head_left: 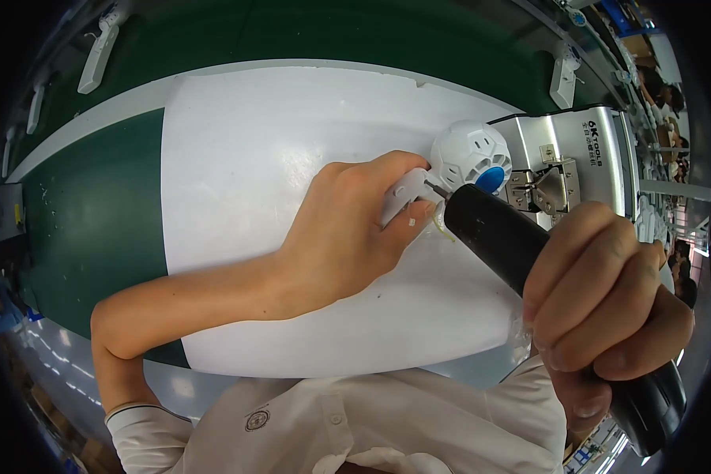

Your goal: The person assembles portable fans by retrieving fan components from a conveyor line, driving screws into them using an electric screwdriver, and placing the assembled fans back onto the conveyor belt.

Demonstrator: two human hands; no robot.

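While at screwdriver tip (438, 189), white part (404, 192) between pinching fingers (405, 163) of the left hand (351, 217)

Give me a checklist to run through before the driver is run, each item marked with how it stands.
1. Driver held: ok. The right hand is wrapped around the black driver.
2. White part held: ok. The left hand pinches the white part.
3. Bit seated in a screw: cannot tell. The bit reaches the part, but no screw head is discernible.
4. Bit square to the part: cannot tell from this one view.
5. Fingers well away from the bit: not ok, I'd say; thumb and fingertip sit close on either side.
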